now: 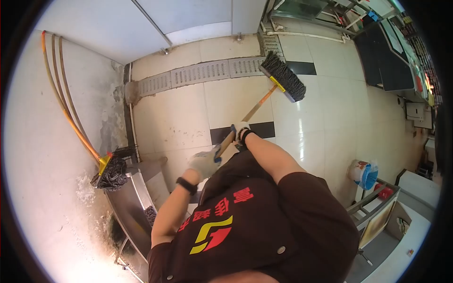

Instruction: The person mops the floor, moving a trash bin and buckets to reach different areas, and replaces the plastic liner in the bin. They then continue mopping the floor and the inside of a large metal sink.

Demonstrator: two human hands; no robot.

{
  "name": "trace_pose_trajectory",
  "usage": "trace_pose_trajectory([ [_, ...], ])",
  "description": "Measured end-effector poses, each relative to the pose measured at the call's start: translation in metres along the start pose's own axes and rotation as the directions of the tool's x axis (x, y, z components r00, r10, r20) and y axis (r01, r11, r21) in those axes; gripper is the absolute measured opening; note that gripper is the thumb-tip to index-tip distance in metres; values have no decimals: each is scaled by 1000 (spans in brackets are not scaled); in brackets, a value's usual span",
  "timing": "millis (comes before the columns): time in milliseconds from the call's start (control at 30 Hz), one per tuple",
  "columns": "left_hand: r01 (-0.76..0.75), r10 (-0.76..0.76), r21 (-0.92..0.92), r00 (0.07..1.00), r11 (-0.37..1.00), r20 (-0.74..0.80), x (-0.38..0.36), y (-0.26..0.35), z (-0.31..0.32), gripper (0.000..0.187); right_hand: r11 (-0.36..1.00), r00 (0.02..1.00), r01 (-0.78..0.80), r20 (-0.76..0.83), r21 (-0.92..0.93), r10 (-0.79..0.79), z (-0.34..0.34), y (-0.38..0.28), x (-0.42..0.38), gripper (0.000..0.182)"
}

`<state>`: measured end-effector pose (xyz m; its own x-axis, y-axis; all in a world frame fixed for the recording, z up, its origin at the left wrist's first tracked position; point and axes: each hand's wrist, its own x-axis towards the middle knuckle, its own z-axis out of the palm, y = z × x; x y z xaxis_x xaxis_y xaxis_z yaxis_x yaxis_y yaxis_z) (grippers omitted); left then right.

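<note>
Gripping the slanting mop handle (258,106), with left hand (204,162) closed around its near-left end and right hand (239,130) closed farther along, nearer the mop head (286,78), far right on the floor (236,104).

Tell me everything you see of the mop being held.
The mop has a wide head of dark, stringy strands under a yellow clamp. Its wood-like handle, orange near the clamp, slants toward the body. The gloved left hand and right hand, nearer the head, grip it.
</note>
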<state>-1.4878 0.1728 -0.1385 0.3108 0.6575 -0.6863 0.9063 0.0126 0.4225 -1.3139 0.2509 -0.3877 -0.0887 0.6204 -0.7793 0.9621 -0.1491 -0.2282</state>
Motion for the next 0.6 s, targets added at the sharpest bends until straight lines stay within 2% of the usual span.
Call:
trace_pose_trajectory([
  [67,49,-48,80,999,996,-20,-43,-18,-19,51,985,999,-33,-25,172,38,17,-36,3,36],
  [100,78,-75,109,996,991,-38,-64,-31,-22,50,551,922,-386,335,740,197,48,-41,28,35],
  [133,94,-89,121,995,988,-50,-87,-47,-25,49,555,923,-383,334,739,193,54,-60,17,35],
  [200,135,-123,146,988,980,-90,-138,-72,-35,48,537,963,-201,265,819,-44,68,-113,-21,24],
  [233,158,-141,176,985,972,-102,-162,-86,-40,47,286,922,-354,383,890,-52,82,-136,-31,19],
  [267,117,-88,170,982,978,-169,-190,-97,-43,46,14,868,-488,487,873,-95,100,-160,-36,15],
  [300,90,-42,189,968,978,-246,-214,-115,-42,44,-39,833,-534,518,844,-194,119,-185,-43,13],
  [333,178,-131,236,971,955,-202,-237,-115,-52,42,-85,791,-581,537,809,-292,141,-208,-47,11],
  [400,156,-87,258,962,953,-260,-281,-145,-52,40,2,761,-605,578,796,-295,164,-256,-78,14],
  [467,212,-154,218,955,953,-254,-321,-149,-62,40,-104,756,-591,505,800,-416,185,-297,-111,18],
  [533,212,-155,189,948,959,-278,-352,-153,-64,39,-113,718,-643,545,757,-433,197,-329,-137,14],
  [600,205,-147,170,942,964,-303,-378,-146,-65,39,-273,687,-709,550,650,-474,194,-350,-175,13],
])
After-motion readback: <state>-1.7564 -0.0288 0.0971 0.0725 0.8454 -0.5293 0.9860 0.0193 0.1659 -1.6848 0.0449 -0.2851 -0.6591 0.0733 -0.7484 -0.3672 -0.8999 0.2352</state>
